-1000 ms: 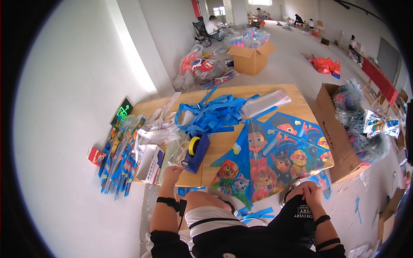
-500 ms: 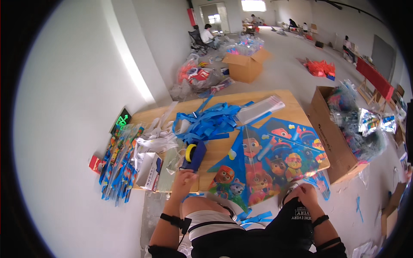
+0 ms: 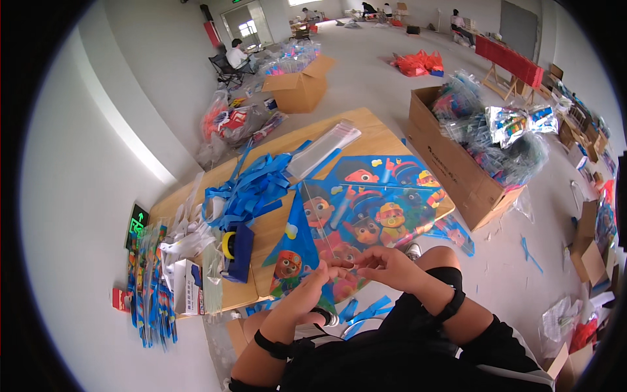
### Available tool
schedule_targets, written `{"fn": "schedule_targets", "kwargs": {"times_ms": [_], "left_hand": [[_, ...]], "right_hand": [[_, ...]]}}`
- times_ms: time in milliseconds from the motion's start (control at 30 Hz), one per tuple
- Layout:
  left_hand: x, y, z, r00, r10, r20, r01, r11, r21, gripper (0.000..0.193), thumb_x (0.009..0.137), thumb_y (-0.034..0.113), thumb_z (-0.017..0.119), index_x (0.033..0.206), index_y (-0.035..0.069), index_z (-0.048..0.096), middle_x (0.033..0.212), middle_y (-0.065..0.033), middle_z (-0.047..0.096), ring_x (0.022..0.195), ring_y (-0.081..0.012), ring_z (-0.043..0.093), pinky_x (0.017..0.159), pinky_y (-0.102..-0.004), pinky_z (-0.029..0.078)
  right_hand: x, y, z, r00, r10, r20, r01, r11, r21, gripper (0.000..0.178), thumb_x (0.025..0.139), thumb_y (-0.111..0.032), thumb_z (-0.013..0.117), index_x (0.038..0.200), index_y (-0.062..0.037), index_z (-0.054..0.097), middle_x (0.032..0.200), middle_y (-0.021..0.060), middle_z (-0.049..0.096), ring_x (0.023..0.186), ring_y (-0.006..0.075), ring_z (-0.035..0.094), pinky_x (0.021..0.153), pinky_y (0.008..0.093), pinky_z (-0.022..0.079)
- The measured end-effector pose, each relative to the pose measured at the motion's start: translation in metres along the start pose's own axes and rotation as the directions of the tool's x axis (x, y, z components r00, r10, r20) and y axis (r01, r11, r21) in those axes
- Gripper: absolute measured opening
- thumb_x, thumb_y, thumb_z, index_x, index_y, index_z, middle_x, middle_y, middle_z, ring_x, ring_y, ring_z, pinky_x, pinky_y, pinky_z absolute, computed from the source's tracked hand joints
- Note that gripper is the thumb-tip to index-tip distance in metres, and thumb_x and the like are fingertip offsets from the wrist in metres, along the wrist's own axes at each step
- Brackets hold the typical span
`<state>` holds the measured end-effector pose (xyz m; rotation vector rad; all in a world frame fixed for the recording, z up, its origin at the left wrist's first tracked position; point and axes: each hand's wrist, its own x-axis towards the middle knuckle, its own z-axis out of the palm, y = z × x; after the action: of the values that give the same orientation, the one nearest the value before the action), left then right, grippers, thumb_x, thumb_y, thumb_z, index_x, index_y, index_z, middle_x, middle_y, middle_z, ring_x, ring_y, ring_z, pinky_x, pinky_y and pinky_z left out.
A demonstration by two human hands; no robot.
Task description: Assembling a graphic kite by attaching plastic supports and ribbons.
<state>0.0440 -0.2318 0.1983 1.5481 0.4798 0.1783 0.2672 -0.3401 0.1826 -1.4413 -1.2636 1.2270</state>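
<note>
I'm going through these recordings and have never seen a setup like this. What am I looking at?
No machine here: these are a person's own bare left hand and right hand. The view comes from a wide fisheye camera worn on the head, looking down, so straight edges bend near the rim.

On the wooden table lie a blue cartoon-printed sheet, a heap of blue ribbons, clear plastic sleeves and a tape dispenser. The hands are close together over the sheet's near part; anything between the fingers is too small to identify.

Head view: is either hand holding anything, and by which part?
Can't tell: anything in the left hand or the right hand is too small or hidden.
</note>
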Motion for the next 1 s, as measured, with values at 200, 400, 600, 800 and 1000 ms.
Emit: {"fn": "schedule_targets", "kwargs": {"times_ms": [200, 400, 600, 800, 1000], "left_hand": [[0.012, 0.005, 0.023, 0.996, -0.087, 0.021, 0.086, 0.995, 0.056, 0.08, 0.104, 0.065, 0.016, 0.119, 0.004, 0.066, 0.144, -0.0085, 0.048, 0.139, -0.0254, 0.039, 0.117, -0.0408, 0.024], [0.028, 0.027, 0.039, 0.976, -0.218, -0.017, 0.219, 0.976, 0.019, 0.071, 0.104, 0.065, 0.025, 0.125, 0.009, 0.064, 0.131, -0.0059, 0.059, 0.127, -0.0232, 0.049, 0.11, -0.0381, 0.032], [0.049, -0.033, 0.03, 0.947, -0.3, 0.115, 0.294, 0.665, -0.687, 0.055, 0.101, 0.056, 0.05, 0.131, 0.012, 0.059, 0.126, -0.0011, 0.058, 0.111, -0.0145, 0.054, 0.086, -0.0315, 0.043], [0.071, -0.023, 0.053, 0.976, -0.12, -0.181, 0.04, 0.92, -0.39, 0.052, 0.099, 0.038, 0.063, 0.137, 0.004, 0.054, 0.12, -0.0003, 0.054, 0.103, -0.0121, 0.054, 0.081, -0.0286, 0.045], [0.11, -0.007, 0.071, 0.963, -0.078, -0.259, 0.016, 0.972, -0.235, 0.03, 0.096, 0.02, 0.07, 0.119, 0.001, 0.065, 0.096, -0.002, 0.065, 0.087, -0.0081, 0.061, 0.069, -0.0198, 0.047]], "right_hand": [[-0.012, 0.024, -0.011, 0.995, -0.073, 0.062, 0.047, 0.937, 0.346, 0.032, 0.092, -0.009, 0.073, 0.122, -0.0029, 0.062, 0.105, 0.0067, 0.07, 0.098, 0.0118, 0.066, 0.085, 0.0271, 0.052], [-0.022, 0.026, -0.022, 0.996, -0.082, -0.023, 0.085, 0.961, 0.264, 0.025, 0.093, -0.007, 0.071, 0.116, -0.0037, 0.064, 0.098, 0.0034, 0.068, 0.089, 0.0102, 0.064, 0.079, 0.0267, 0.052], [-0.035, 0.005, -0.015, 0.901, -0.366, -0.234, 0.281, 0.902, -0.326, 0.015, 0.094, -0.005, 0.069, 0.107, -0.0067, 0.064, 0.093, -0.0027, 0.064, 0.083, 0.0057, 0.059, 0.073, 0.0245, 0.049], [-0.019, 0.031, -0.036, 0.897, 0.007, -0.443, 0.271, 0.781, 0.562, 0.023, 0.094, -0.004, 0.067, 0.115, -0.0053, 0.059, 0.097, -0.0015, 0.066, 0.086, 0.006, 0.061, 0.07, 0.0219, 0.044], [-0.016, 0.053, -0.051, 0.883, 0.157, -0.442, 0.245, 0.649, 0.72, 0.02, 0.094, -0.008, 0.069, 0.111, -0.0094, 0.059, 0.098, -0.0027, 0.064, 0.08, 0.0045, 0.056, 0.067, 0.0213, 0.041]]}}
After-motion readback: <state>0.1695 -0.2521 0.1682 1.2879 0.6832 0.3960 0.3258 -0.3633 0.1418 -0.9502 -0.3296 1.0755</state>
